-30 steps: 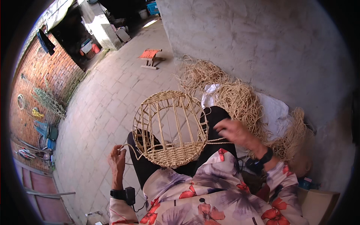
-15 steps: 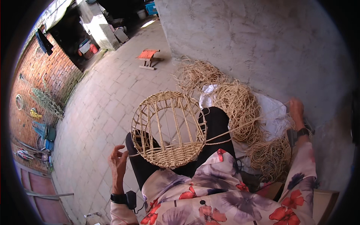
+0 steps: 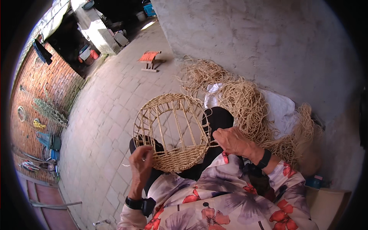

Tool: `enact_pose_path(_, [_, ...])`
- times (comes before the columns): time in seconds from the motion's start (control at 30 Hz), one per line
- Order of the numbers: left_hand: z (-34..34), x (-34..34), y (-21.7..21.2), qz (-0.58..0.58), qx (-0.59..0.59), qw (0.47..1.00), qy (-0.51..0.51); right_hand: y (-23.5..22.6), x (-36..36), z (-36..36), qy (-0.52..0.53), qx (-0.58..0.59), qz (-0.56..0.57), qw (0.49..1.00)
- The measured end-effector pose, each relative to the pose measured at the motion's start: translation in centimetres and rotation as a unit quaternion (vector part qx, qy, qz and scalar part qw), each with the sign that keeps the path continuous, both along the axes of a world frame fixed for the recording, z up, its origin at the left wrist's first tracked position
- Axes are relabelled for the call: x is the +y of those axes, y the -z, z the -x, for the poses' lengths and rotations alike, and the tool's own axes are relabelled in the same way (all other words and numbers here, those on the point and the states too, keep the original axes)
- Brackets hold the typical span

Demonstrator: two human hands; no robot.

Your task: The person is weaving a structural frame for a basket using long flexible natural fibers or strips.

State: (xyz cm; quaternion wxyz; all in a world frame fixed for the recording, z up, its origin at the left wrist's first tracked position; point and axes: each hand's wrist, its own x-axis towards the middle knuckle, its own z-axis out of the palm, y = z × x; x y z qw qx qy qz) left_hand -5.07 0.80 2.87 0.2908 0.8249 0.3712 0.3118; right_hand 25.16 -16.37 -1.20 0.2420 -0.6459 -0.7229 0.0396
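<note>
Across my knees rests a round basket frame [image 3: 180, 160], part woven from straw-coloured cord, with a dense band at the near side and bare ribs over the rest. My left hand [image 3: 141, 163] is at its near left rim, fingers curled together; what they pinch is hard to see, and a short cord end sticks out beside the hand. At the right rim, my right hand [image 3: 232, 142] has its fingers closed on a strand of cord [image 3: 213, 144] that runs to the basket.
Heaps of loose straw-coloured cord [image 3: 245, 105] lie on a white sack [image 3: 278, 109] along the grey wall [image 3: 260, 42] to the right. A small stool [image 3: 150, 57] with an orange seat stands ahead on the paved floor [image 3: 103, 122]. A brick wall [image 3: 50, 76] is at the left.
My right hand has come in from the far right, where it held the cord drawn out, to the basket's right rim. My left hand has moved right onto the near left rim.
</note>
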Motion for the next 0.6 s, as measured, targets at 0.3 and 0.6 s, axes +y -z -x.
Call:
enact_pose_path(0.3, [-3.0, -1.1, 0.9, -0.1, -0.004, 0.993, 0.066, 3.8, -28.3, -35.2, 0.602, -0.268, 0.003, 0.753])
enact_pose_path(0.6, [-7.1, -3.8, 1.0, -0.163, 0.061, 0.963, 0.207, -0.9, -4.8, -9.4, 0.155, 0.22, -0.019, 0.963])
